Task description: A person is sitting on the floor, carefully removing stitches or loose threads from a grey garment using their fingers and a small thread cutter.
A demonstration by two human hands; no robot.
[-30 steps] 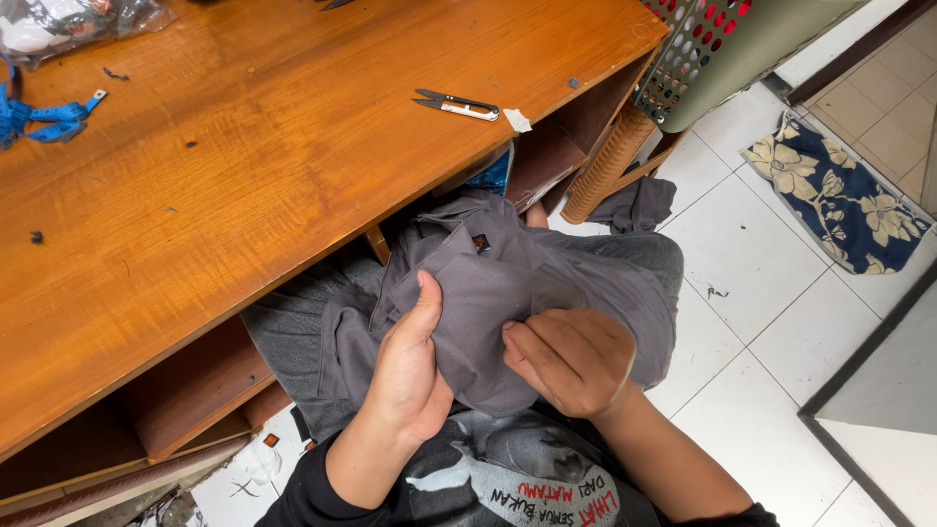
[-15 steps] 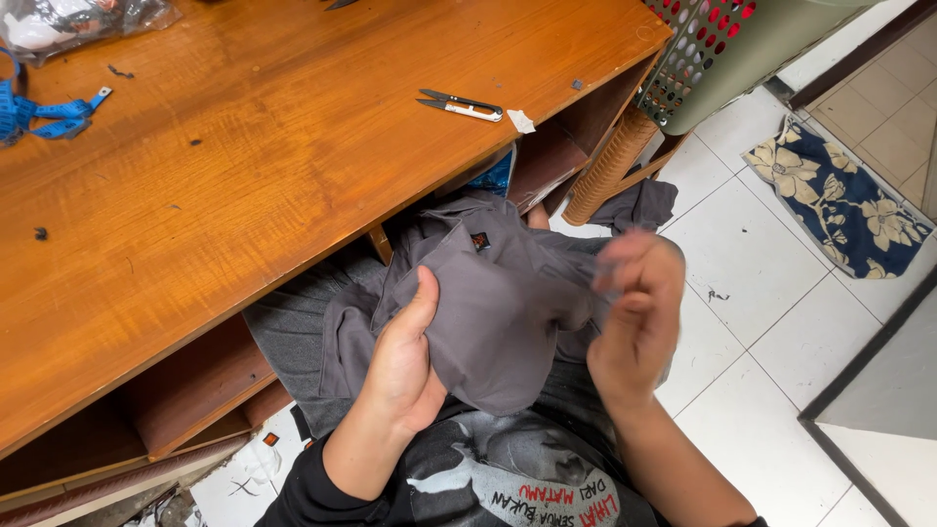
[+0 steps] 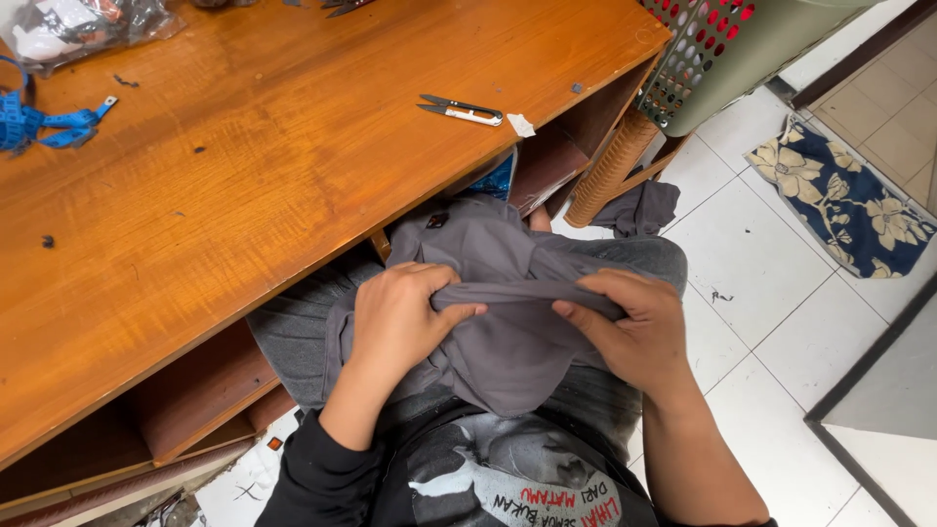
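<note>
- Blue measuring tape (image 3: 34, 122) lies coiled at about ten o'clock on the wooden table (image 3: 293, 176), next to a clear plastic bag (image 3: 68, 24) at the far corner; both are well apart from the hands.
- Left hand (image 3: 400, 317), near seven o'clock of the frame's centre, has its fingers curled shut over a bunched fold of the grey garment (image 3: 508, 332), which lies across the person's lap just below the table edge.
- Thread snips (image 3: 461, 109) rest at twelve o'clock near the table's front edge, beside a small white scrap (image 3: 520, 124). A tug on the cloth that bumps the table could, I judge, nudge them off onto the lap.
- Right hand (image 3: 625, 327), at about five o'clock, pinches the same fold, thumb and fingers clamped together, so the cloth is stretched taut between the hands. Pulling too hard might strain a seam, or the fold could slip from one grip.
- A perforated green basket (image 3: 722, 49) stands at two o'clock, and a floral mat (image 3: 849, 200) lies on the white tiled floor (image 3: 761, 322) at three o'clock.
</note>
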